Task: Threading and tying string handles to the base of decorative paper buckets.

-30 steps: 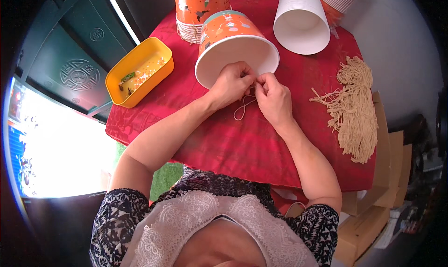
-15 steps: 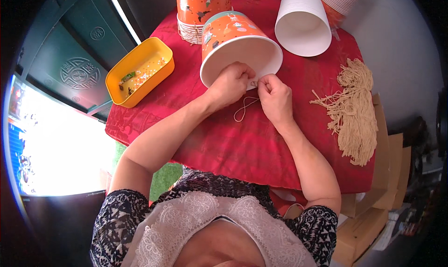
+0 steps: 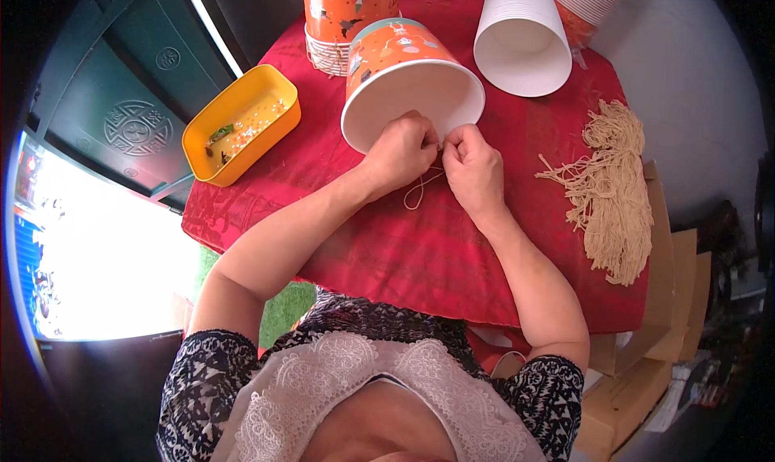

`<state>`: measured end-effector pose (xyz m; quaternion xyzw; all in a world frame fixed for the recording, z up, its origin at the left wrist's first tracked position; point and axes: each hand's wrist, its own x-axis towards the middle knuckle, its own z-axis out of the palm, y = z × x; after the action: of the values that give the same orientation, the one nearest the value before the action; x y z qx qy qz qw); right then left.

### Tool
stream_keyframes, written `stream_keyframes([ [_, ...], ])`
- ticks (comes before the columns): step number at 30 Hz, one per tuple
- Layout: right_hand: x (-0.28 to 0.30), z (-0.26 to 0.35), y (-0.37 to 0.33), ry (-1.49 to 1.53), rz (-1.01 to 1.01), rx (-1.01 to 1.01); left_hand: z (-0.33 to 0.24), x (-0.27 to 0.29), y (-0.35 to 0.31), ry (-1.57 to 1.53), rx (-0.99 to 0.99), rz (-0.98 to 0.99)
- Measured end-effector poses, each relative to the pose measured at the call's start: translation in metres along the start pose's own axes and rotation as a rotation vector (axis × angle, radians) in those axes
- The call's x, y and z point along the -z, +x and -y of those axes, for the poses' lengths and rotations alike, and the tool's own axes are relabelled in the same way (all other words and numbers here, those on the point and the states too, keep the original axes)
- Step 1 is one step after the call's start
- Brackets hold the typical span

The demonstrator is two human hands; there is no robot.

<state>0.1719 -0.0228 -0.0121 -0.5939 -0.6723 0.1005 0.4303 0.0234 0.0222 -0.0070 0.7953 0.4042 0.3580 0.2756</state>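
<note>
An orange patterned paper bucket [image 3: 386,52] lies on its side, its white-rimmed mouth facing me. At the lower edge of that rim, my left hand [image 3: 401,149] is closed in a pinch on a thin beige string [image 3: 415,194]. My right hand [image 3: 474,170] pinches the same string just to the right, its fingertips almost meeting the left ones. A loose loop of the string hangs below onto the red cloth. The bit of string between the fingertips, and how it joins the bucket, is mostly hidden by the fingers.
A red-clothed table [image 3: 363,256] bears everything. At left stands a yellow tub [image 3: 242,157] with small beads. Behind are an upright stack of orange buckets [image 3: 349,10] and a white stack of buckets [image 3: 523,54]. A bundle of beige strings [image 3: 611,195] lies right, near cardboard boxes [image 3: 626,397].
My fingertips have drawn closer together, and the small loop that showed between them is now mostly hidden. The bucket has shifted slightly left, and the hanging string loop has narrowed.
</note>
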Motion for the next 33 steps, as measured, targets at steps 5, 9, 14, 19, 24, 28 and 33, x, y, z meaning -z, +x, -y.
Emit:
stream_keyframes([
  [5, 0.002, 0.001, 0.000, -0.030, 0.004, 0.014, -0.002, 0.000, -0.003, -0.023, -0.002, -0.007],
  [9, -0.001, -0.003, -0.001, -0.067, 0.004, 0.089, -0.001, -0.002, -0.003, -0.050, -0.029, -0.027],
  [14, 0.000, -0.003, -0.002, -0.076, -0.010, 0.166, -0.003, 0.000, -0.002, -0.081, -0.031, -0.049],
  [19, 0.002, -0.005, -0.004, -0.015, 0.024, 0.197, -0.001, 0.001, -0.001, -0.104, -0.009, -0.062],
  [24, 0.002, -0.006, -0.003, -0.039, 0.020, 0.232, -0.004, 0.006, 0.000, -0.123, 0.096, 0.024],
  [28, 0.001, -0.006, -0.001, -0.061, 0.025, 0.222, -0.002, 0.002, 0.000, -0.140, 0.051, -0.021],
  [33, 0.005, -0.006, 0.001, 0.065, 0.106, 0.075, -0.001, 0.001, -0.002, -0.111, 0.002, -0.033],
])
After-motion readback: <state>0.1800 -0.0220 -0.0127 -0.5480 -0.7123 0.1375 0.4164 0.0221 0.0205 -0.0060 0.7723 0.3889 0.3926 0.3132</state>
